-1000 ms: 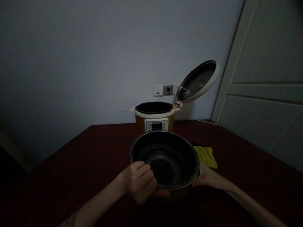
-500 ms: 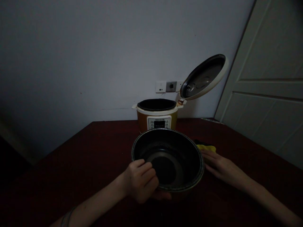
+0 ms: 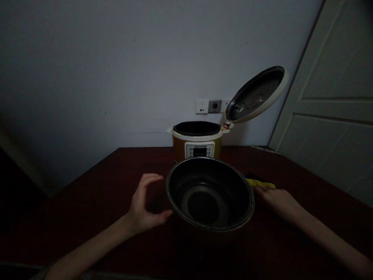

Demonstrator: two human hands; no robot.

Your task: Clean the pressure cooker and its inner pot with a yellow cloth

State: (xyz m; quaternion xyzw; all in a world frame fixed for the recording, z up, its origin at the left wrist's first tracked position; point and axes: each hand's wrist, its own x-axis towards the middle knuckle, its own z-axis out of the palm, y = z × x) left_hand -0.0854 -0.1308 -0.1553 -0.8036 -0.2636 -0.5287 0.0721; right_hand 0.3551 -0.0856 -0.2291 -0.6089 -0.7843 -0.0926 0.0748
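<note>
A dark inner pot (image 3: 204, 206) with a pale ring on its bottom stands tilted toward me in the middle of the table. My left hand (image 3: 144, 206) is open beside its left rim, thumb and fingers curved apart with nothing between them. At the pot's right side, my right hand (image 3: 275, 199) is closed on a yellow and black cloth (image 3: 262, 183), its fingertips partly hidden behind the rim. Behind the pot sits a rice cooker (image 3: 178, 146) with a control panel. Its lid (image 3: 256, 95) stands raised to the right.
The dark red table (image 3: 116, 182) reaches back to a grey wall (image 3: 116, 77). Wall sockets (image 3: 214, 106) are just behind the cooker. A panelled door (image 3: 329, 116) rises at the right, close to the table's edge.
My left hand has let go of the pot's near left rim, moved left and opened. My right hand has shifted slightly right with the cloth. The whole view has drifted a little.
</note>
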